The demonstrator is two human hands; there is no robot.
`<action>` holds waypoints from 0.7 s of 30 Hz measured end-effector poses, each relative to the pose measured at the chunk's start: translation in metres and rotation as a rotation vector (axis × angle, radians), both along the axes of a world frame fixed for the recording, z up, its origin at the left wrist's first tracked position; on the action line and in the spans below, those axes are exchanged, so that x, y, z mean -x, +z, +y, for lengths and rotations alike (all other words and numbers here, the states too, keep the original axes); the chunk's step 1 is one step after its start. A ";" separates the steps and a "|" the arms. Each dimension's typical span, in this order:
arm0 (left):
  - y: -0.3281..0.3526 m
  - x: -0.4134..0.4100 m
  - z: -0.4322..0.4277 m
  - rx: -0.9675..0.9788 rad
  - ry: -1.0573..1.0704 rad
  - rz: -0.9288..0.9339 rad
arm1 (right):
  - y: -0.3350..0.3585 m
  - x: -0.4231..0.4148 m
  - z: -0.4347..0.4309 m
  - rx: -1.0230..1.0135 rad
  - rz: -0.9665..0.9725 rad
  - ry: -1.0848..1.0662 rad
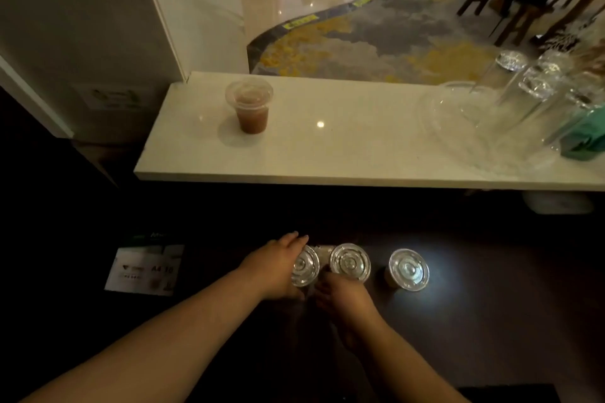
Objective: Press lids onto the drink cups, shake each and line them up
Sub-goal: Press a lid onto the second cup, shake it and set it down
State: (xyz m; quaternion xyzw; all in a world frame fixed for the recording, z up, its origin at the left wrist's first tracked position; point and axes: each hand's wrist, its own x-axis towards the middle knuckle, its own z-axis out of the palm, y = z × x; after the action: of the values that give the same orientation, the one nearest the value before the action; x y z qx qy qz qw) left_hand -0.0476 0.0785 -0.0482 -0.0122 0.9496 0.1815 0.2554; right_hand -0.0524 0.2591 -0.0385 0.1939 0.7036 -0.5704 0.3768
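Three clear lidded drink cups stand in a row on the dark lower counter. My left hand [278, 267] wraps the side of the left cup [305, 266]. My right hand [343, 296] holds the near side of the middle cup [350, 262]. The right cup [408, 269] stands alone, untouched. A fourth lidded cup [250, 106] with brown drink stands on the white upper counter [327, 154], far left.
Stacks of clear empty cups in plastic sleeves [523, 101] and a green packet [586, 134] lie at the right end of the white counter. A white A4 paper pack [144, 270] sits on the dark counter to the left. A white wall [82, 26] rises at left.
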 end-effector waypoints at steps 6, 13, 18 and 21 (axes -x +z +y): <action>-0.016 -0.022 0.014 0.020 0.145 0.035 | -0.016 -0.011 -0.014 0.094 -0.182 0.021; -0.012 -0.062 0.000 -0.095 0.675 -0.039 | -0.015 -0.010 -0.035 -0.037 0.009 0.245; -0.019 -0.073 -0.019 -0.237 0.831 -0.136 | -0.025 -0.011 -0.035 -0.170 0.127 0.412; -0.025 -0.085 -0.022 -0.491 0.927 -0.217 | -0.032 -0.011 -0.036 -0.202 0.176 0.542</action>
State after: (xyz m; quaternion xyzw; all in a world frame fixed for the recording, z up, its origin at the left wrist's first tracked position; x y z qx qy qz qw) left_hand 0.0378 0.0565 -0.0729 -0.3889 0.7423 0.4897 0.2407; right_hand -0.0416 0.2229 -0.0702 -0.0147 0.8129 -0.3907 0.4317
